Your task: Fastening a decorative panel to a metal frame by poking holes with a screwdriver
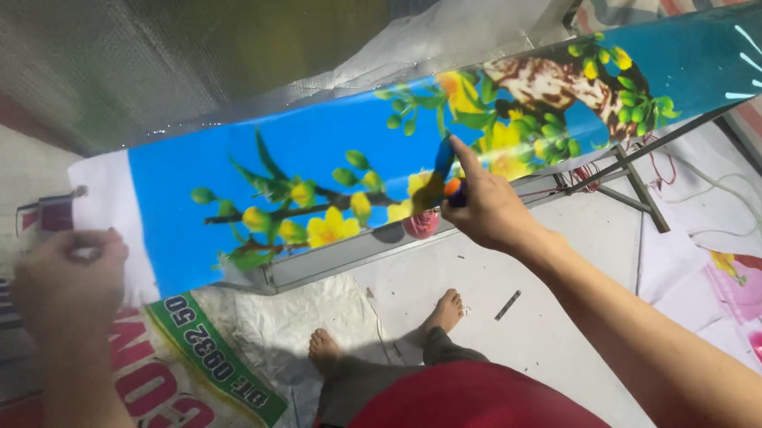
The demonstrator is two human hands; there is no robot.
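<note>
Hidden: my right hand [483, 208] covers most of the tool [445, 173] I grip, so I see only a blue blade or handle and an orange bit by my fingers; what kind of tool it is I cannot tell.
Blurred: my left hand [67, 283] is smeared; it is closed on the white left end of the banner [311, 170], fingers pinching the edge.
Cut off: the banner's right end runs out of view at the top right.
Banner: blue printed sheet with yellow blossoms and green leaves, stretched over a long metal frame [357, 253] in front of me.
Right hand: fist closed round the tool, its tip pressed on the print near the middle.
Floor: pale concrete, my bare feet [441, 312] just below the frame, woven sacks [291, 321] to the left.
Surroundings: other printed sheets [748, 288] lie at right; a shiny foil wall [92, 64] stands behind.
</note>
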